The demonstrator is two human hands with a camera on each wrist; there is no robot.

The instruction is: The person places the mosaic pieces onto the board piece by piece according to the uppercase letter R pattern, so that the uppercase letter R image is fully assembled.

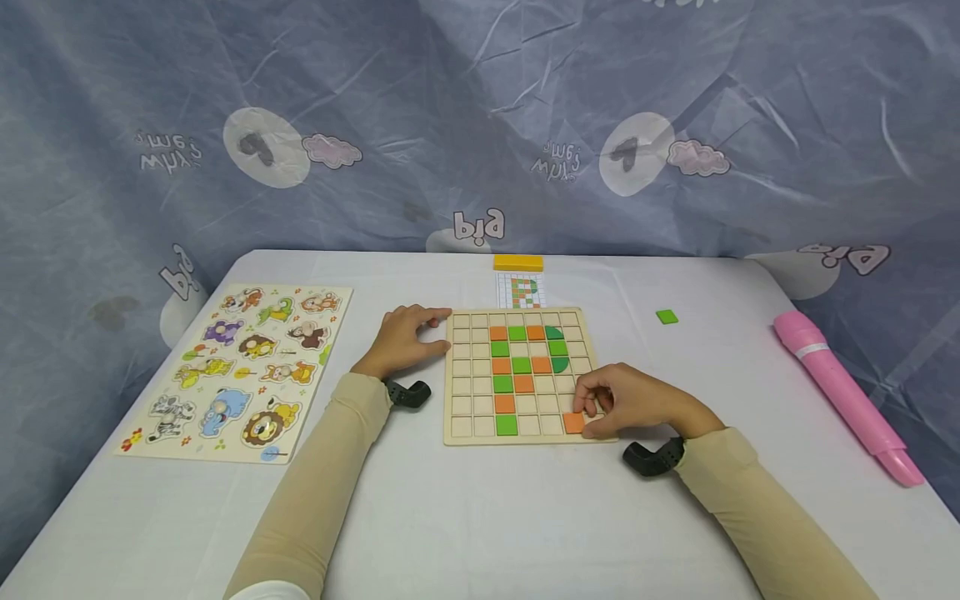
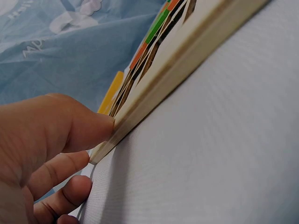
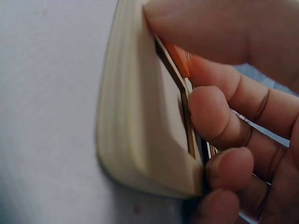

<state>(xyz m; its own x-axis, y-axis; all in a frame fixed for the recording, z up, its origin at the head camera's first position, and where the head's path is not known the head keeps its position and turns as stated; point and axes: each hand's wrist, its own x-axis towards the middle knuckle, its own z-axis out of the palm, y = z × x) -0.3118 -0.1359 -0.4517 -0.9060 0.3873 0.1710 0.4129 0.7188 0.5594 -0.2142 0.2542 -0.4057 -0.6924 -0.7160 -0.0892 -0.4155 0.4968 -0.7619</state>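
Note:
A square wooden grid board [image 1: 462, 385] lies on the white table with orange and green square tiles and two rounded dark green pieces set in an R shape. At its left edge, near the far corner, my left hand [image 1: 401, 340] touches the rim with thumb and fingertips; the left wrist view shows the thumb [image 2: 91, 128] against the board's side. My right hand [image 1: 630, 398] pinches an orange square tile [image 1: 573, 423] in the near right part of the grid. In the right wrist view, the orange tile [image 3: 180, 60] shows between thumb and forefinger, partly hidden.
A pattern card [image 1: 506, 292] printed with the R lies beyond the board, in front of a yellow block [image 1: 518, 263]. One loose green tile [image 1: 667, 317] lies at the far right. An animal puzzle board [image 1: 247, 375] is on the left, a pink tube-shaped object [image 1: 847, 396] on the right.

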